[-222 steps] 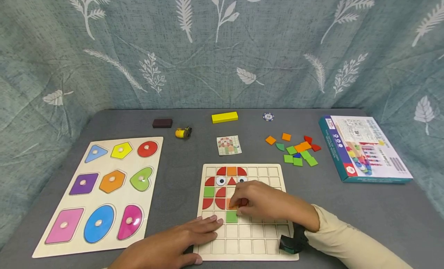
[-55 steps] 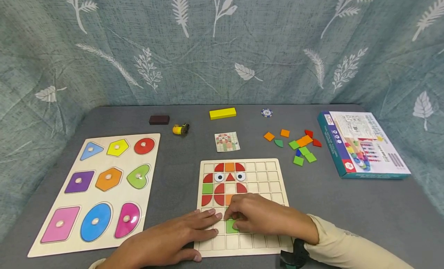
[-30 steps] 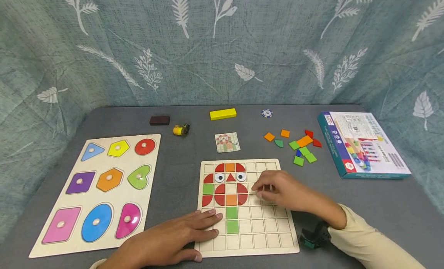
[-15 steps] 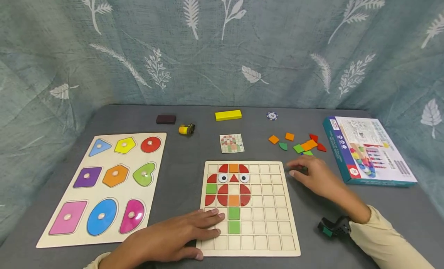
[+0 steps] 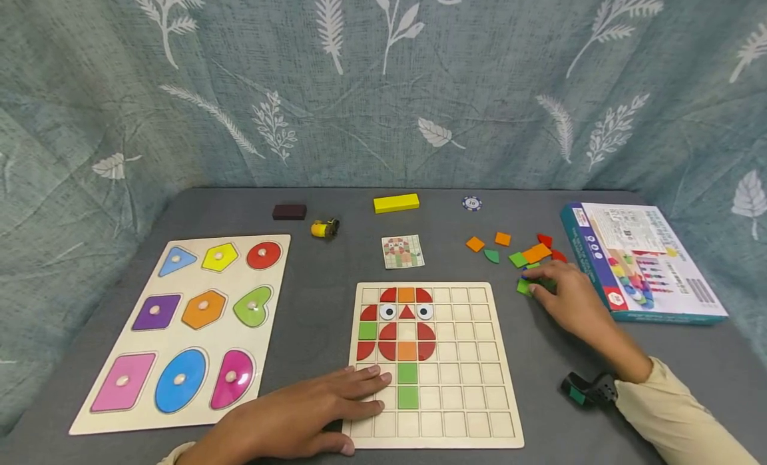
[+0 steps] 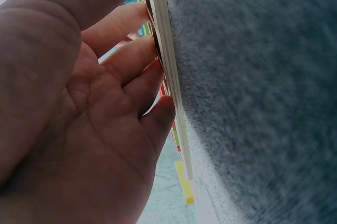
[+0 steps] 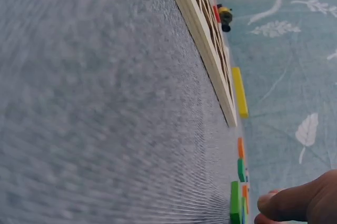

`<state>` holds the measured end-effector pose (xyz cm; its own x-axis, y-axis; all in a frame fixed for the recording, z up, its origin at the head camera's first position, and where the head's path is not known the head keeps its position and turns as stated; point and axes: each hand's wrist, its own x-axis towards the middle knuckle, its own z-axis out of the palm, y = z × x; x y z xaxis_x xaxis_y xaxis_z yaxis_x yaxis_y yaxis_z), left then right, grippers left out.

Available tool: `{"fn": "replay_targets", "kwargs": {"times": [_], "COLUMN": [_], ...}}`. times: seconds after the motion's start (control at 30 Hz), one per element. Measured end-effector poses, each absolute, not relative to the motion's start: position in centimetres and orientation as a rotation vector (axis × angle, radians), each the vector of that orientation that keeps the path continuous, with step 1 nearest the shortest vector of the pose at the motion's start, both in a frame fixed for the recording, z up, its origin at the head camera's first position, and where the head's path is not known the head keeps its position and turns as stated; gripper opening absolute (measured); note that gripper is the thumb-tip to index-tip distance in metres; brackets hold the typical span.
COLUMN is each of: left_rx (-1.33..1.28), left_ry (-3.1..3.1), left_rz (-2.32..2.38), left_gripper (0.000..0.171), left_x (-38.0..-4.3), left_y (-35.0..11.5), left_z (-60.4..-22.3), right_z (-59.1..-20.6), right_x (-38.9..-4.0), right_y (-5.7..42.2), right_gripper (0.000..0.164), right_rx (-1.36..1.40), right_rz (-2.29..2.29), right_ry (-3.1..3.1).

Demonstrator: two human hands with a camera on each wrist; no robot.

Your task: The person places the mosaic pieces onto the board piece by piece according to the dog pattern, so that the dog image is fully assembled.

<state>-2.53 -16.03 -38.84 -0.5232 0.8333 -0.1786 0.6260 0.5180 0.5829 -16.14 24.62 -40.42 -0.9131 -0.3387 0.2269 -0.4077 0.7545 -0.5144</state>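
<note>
Fingers point(image 7: 297, 203) hang just beside 1 green tile point(image 7: 235, 203), apart from the board point(image 7: 205, 50).

Lane between puzzle point(image 5: 210, 340) and board point(image 5: 452, 398) passable at far end; left hand point(image 5: 311, 412) blocks near end. Board-to-box point(image 5: 653, 265) gap: right hand point(image 5: 566, 295) and forearm cross it, loose tiles point(image 5: 536, 253) clutter far end.

The grid board point(image 5: 465, 402) is cream; its square tiles point(image 5: 407, 373) are orange and green; the backdrop point(image 5: 485, 58) is blue-green with white leaves point(image 5: 436, 132); the table point(image 5: 323, 305) grey.
</note>
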Motion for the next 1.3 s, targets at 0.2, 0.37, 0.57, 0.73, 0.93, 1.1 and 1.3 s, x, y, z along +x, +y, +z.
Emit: {"fn": "replay_targets", "kwargs": {"times": [0.2, 0.37, 0.57, 0.73, 0.93, 1.1, 1.3], "left_rx": [1.183, 1.192, 1.209, 1.199, 1.188, 1.201, 1.178], "left_ry": [2.318, 2.315, 2.315, 2.314, 2.315, 2.310, 2.293], "left_rz": [0.648, 0.646, 0.636, 0.642, 0.653, 0.661, 0.670], "left_gripper": [0.055, 0.055, 0.055, 0.055, 0.055, 0.055, 0.056], "left_x": [-2.5, -2.5, -2.5, -2.5, -2.4, -2.5, -2.6], "left_y": [-16.0, -15.9, -15.8, -15.8, -15.9, -16.0, -16.1], "left_z": [-38.8, -38.8, -38.8, -38.8, -38.8, -38.9, -38.9], "right_z": [-40.1, -40.2, -40.3, -40.4, -40.3, -40.0, -39.3], "right_x": [-16.2, -16.4, -16.6, -16.5, -16.4, -16.4, -15.9], "right_y": [24.6, 24.6, 24.4, 24.2, 23.7, 23.4, 22.7], "right_gripper": [0.020, 0.019, 0.020, 0.025, 0.021, 0.019, 0.023], "right_rx": [0.571, 0.586, 0.645, 0.695, 0.753, 0.822, 0.912], "right_rz": [0.877, 0.872, 0.844, 0.818, 0.830, 0.869, 0.935], "right_ry": [-2.845, -2.883, -2.878, -2.845, -2.840, -2.847, -2.857]}}
